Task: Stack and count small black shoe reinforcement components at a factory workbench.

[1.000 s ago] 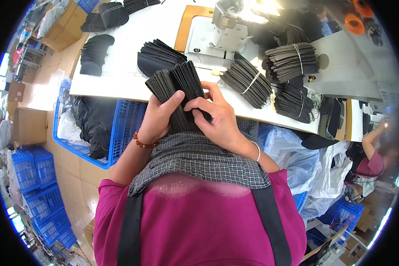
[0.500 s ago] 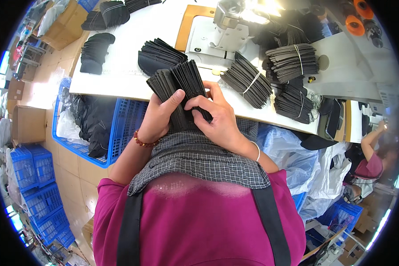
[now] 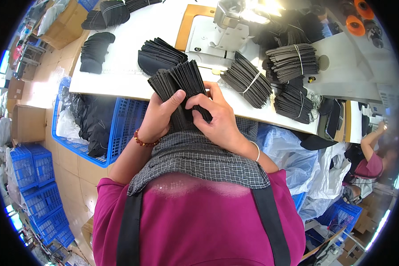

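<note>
The left hand [image 3: 156, 116] has its grip closed around the left section of a stack of thin black pieces [image 3: 162, 83], thumb laid across the front; the right hand [image 3: 222, 120] has its grip on the right section, its fingers bent against the pieces. The stack is held in front of the near edge of the bench [image 3: 124, 84], above the checked apron [image 3: 199, 168], with its upper ends fanned into two sections. No band is visible on it, so its order appears to depend on finger pressure alone. Risk of slippage: if the left thumb relaxes, pieces could slide out of line or drop onto the apron. Risk of uneven edges: unequal pressure between the two hands could widen the split and skew the sections. Risk of mixing: a loose black stack [image 3: 160, 58] lies on the bench just beyond the held one; contact could disturb it or merge similar pieces. Risk of loss: the blue crate [image 3: 125, 116] near the left forearm contains dark material, among which a stray piece could be hard to distinguish. The lower ends are partly hidden by the hands; their alignment cannot be confirmed.
</note>
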`<control>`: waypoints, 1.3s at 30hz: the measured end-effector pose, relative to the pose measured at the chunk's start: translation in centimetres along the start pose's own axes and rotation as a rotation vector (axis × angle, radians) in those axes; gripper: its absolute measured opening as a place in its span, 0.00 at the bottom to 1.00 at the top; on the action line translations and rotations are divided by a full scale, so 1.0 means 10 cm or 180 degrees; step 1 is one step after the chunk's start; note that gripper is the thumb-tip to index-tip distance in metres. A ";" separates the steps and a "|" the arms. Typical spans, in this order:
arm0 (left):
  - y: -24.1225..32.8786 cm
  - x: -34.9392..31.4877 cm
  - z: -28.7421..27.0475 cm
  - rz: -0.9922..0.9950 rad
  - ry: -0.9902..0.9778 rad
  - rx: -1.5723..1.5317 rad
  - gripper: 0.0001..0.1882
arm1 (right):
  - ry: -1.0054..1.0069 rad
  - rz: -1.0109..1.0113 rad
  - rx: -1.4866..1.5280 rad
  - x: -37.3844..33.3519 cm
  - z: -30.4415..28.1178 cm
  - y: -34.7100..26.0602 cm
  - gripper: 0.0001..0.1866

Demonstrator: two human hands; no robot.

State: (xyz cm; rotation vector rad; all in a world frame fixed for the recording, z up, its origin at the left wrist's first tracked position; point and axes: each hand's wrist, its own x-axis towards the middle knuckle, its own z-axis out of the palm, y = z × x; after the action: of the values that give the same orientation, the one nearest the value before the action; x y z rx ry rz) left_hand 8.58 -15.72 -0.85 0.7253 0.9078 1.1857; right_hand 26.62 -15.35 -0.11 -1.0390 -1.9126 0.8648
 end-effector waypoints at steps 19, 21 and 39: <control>-0.04 0.02 -0.01 0.0081 -0.0030 0.0021 0.17 | -0.0103 0.0017 0.0184 0.00 -0.02 0.00 0.11; -0.04 0.03 -0.01 0.0150 -0.0044 0.0111 0.17 | 0.0013 -0.0181 0.0039 -0.01 0.03 0.04 0.10; -0.04 0.03 -0.01 0.0026 -0.0049 0.0054 0.17 | 0.0014 -0.0227 0.0034 -0.01 0.01 0.00 0.12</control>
State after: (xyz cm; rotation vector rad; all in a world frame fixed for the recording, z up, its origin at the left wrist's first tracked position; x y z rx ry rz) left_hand 8.70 -15.52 -1.34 0.7514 0.9039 1.1793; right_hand 26.55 -15.44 -0.20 -0.9596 -1.9274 0.8306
